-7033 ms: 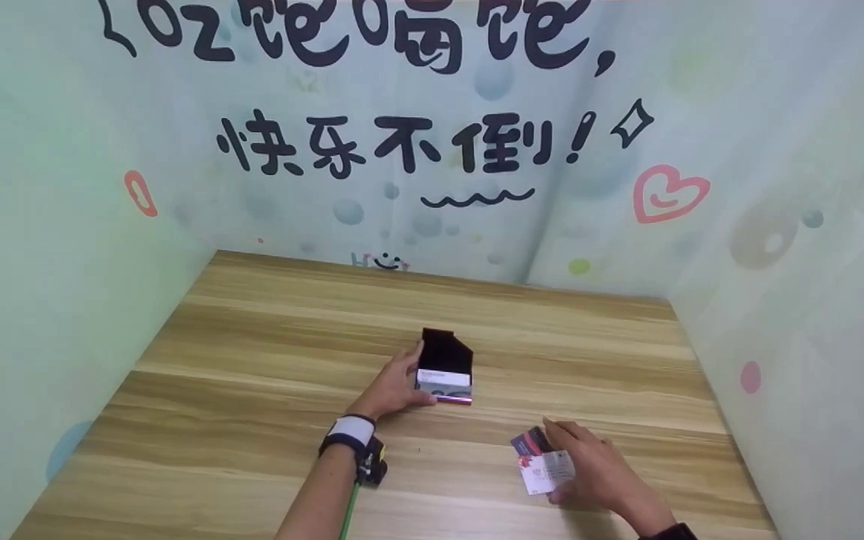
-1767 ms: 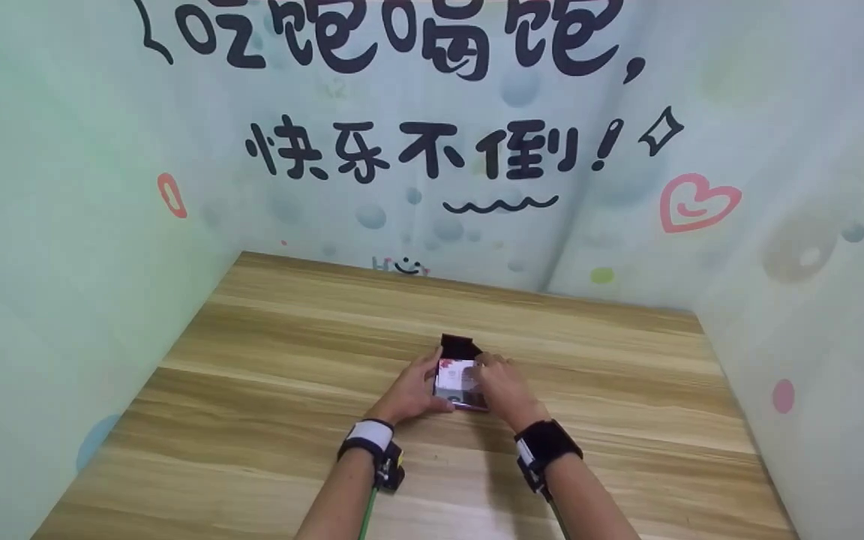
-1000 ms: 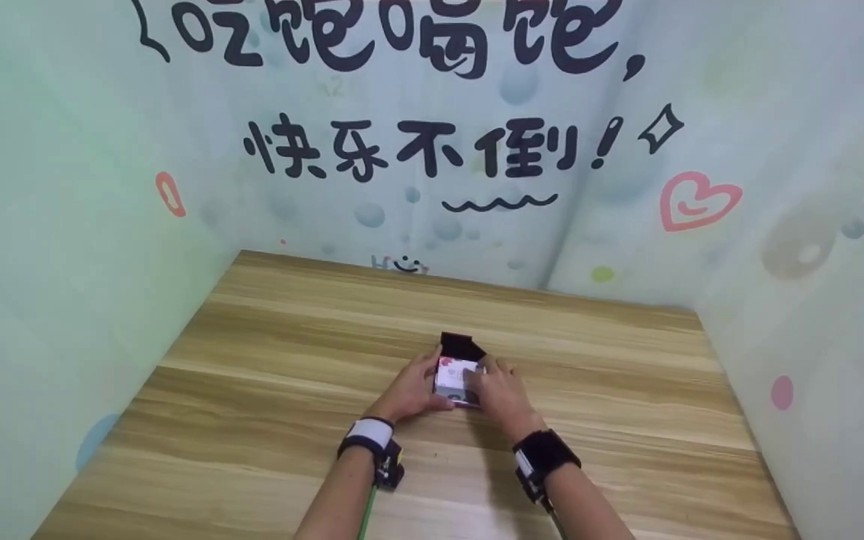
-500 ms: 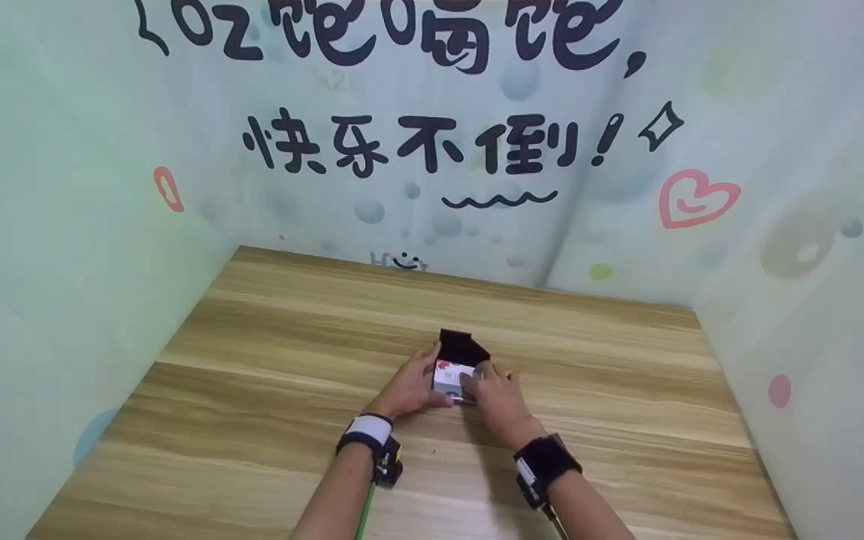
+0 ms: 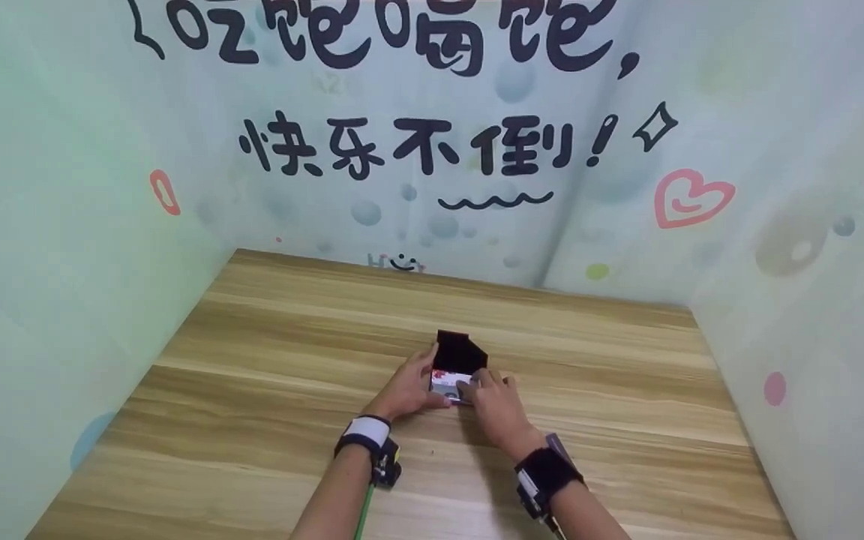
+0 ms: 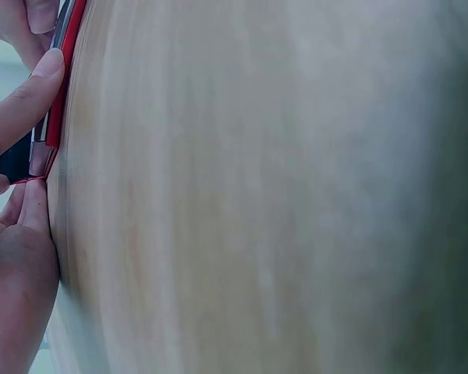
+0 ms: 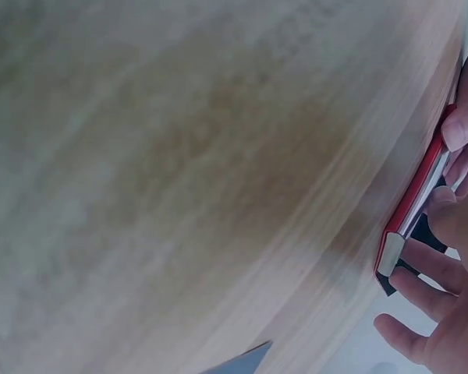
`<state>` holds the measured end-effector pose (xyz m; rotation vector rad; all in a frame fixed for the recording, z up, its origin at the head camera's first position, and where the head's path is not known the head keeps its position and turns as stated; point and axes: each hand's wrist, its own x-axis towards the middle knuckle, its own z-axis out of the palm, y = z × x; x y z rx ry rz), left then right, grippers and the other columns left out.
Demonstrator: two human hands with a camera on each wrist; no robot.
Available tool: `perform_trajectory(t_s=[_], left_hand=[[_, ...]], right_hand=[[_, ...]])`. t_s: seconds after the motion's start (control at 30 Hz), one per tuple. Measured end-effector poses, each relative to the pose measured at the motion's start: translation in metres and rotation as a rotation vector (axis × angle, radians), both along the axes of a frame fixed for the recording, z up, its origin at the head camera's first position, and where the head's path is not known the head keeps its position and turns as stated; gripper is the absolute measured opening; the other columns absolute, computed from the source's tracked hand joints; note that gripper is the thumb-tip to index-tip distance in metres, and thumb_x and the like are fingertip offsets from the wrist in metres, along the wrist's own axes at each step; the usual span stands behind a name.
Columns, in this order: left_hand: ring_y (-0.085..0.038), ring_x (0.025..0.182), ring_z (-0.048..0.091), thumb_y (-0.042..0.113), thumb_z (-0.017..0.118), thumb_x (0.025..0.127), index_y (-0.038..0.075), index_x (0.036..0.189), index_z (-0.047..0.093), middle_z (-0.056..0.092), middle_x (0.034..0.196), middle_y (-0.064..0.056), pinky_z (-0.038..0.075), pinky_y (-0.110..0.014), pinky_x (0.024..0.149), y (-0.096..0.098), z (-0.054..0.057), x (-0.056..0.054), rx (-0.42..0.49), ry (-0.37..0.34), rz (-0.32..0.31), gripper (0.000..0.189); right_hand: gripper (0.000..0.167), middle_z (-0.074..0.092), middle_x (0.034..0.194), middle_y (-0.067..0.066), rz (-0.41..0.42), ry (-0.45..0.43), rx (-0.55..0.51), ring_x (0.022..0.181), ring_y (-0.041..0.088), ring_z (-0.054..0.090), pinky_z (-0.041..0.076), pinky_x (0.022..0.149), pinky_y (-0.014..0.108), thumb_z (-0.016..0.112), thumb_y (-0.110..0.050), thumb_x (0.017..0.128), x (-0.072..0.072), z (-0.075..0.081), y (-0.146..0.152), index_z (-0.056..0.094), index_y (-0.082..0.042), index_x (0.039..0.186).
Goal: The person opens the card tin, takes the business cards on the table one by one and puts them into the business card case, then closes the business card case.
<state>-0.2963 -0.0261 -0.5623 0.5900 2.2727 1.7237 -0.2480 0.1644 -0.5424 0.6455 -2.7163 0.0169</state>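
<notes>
A card case with red edges (image 7: 413, 195) stands open on the table, its black lid (image 5: 460, 350) raised on the far side. A white business card with red print (image 5: 441, 375) lies in the case, partly under its grey front strip (image 5: 443, 389). My left hand (image 5: 404, 386) grips the case's left side, thumb (image 6: 51, 66) along the near edge. My right hand (image 5: 501, 409) is at the right side, thumb (image 7: 442, 201) on the card and fingers (image 7: 425, 269) curled around the case's right end. Its fingertips partly hide the card's right half.
The wood-grain table (image 5: 267, 337) is enclosed by printed fabric walls (image 5: 372, 97) at the back and both sides. Straps with small cameras sit on both wrists, the left strap (image 5: 368, 430) white and the right strap (image 5: 550, 470) black. A green cable (image 5: 363, 506) runs along the left forearm.
Seven seconds ago my right hand held cards apart from the case; now it is at the case. Over the last second the card has slid nearer me, baring more black lid.
</notes>
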Motion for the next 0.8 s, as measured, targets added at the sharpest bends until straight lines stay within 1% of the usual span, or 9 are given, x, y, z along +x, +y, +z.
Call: perform_trajectory(t_s=[0.1,0.23,0.37,0.43,0.53,0.6,0.67,0.73,0.8], left_hand=[[-0.044,0.149,0.028,0.000,0.084,0.074,-0.002,0.158,0.012,0.011,0.163,-0.032,0.033,-0.045,0.122,0.000,0.000,-0.001,0.004,0.008,-0.009,0.110],[-0.044,0.149,0.027,-0.003,0.082,0.075,-0.007,0.156,0.011,0.012,0.162,-0.033,0.032,-0.047,0.122,0.000,0.000,0.000,0.029,0.021,-0.026,0.108],[-0.045,0.149,0.026,-0.005,0.081,0.075,-0.008,0.156,0.010,0.011,0.162,-0.033,0.032,-0.048,0.122,0.002,0.000,0.001,0.052,0.008,-0.027,0.107],[-0.047,0.149,0.025,-0.004,0.081,0.075,-0.006,0.156,0.010,0.010,0.162,-0.033,0.033,-0.048,0.121,0.002,-0.001,0.002,0.038,0.000,-0.024,0.107],[-0.049,0.148,0.026,-0.003,0.081,0.076,-0.004,0.157,0.011,0.010,0.162,-0.033,0.034,-0.049,0.121,0.003,0.000,0.004,0.016,-0.008,-0.016,0.107],[-0.049,0.147,0.027,-0.002,0.082,0.075,-0.004,0.157,0.012,0.011,0.162,-0.033,0.034,-0.049,0.121,0.003,0.001,0.004,0.004,0.000,-0.008,0.108],[-0.049,0.147,0.028,-0.002,0.082,0.074,-0.004,0.157,0.013,0.011,0.162,-0.034,0.034,-0.049,0.121,0.002,0.002,0.003,0.013,0.014,-0.003,0.108],[-0.049,0.147,0.029,-0.004,0.082,0.073,-0.006,0.156,0.013,0.012,0.161,-0.034,0.035,-0.049,0.120,0.001,0.001,0.002,0.032,0.021,-0.007,0.109],[-0.049,0.147,0.028,-0.003,0.083,0.073,-0.006,0.156,0.012,0.012,0.162,-0.033,0.034,-0.049,0.121,0.000,0.000,0.002,0.032,0.026,-0.006,0.109]], right_hand=[[0.031,0.067,0.107,0.013,0.021,0.016,-0.010,0.099,0.030,0.064,0.053,0.077,0.046,0.065,-0.002,0.086,0.000,0.000,0.002,0.076,-0.017,0.111],[0.033,0.068,0.105,0.011,0.079,0.035,-0.030,0.097,0.028,0.067,0.053,0.079,0.046,0.065,0.000,0.085,0.001,0.002,0.007,0.075,-0.015,0.111],[0.040,0.071,0.107,0.007,0.135,0.055,-0.037,0.103,0.026,0.066,0.053,0.083,0.047,0.069,0.002,0.080,0.006,0.005,0.013,0.076,-0.018,0.114],[0.040,0.072,0.111,0.007,0.163,0.073,-0.058,0.106,0.027,0.066,0.053,0.086,0.049,0.072,0.000,0.079,0.011,0.006,0.017,0.076,-0.018,0.114],[0.040,0.070,0.119,0.010,0.192,0.105,-0.113,0.110,0.032,0.066,0.054,0.088,0.053,0.076,-0.004,0.079,0.024,0.011,0.023,0.075,-0.017,0.116],[0.042,0.068,0.123,0.012,0.190,0.122,-0.137,0.111,0.034,0.065,0.054,0.088,0.054,0.078,-0.006,0.079,0.033,0.015,0.026,0.074,-0.017,0.119],[0.046,0.067,0.125,0.012,0.175,0.125,-0.146,0.113,0.035,0.064,0.054,0.088,0.053,0.080,-0.007,0.076,0.041,0.019,0.030,0.073,-0.017,0.121],[0.049,0.067,0.126,0.012,0.166,0.137,-0.151,0.113,0.036,0.064,0.053,0.087,0.053,0.083,-0.008,0.073,0.047,0.021,0.033,0.073,-0.017,0.121],[0.051,0.067,0.125,0.011,0.162,0.150,-0.152,0.112,0.036,0.064,0.053,0.086,0.052,0.085,-0.011,0.072,0.053,0.021,0.037,0.073,-0.017,0.121]])
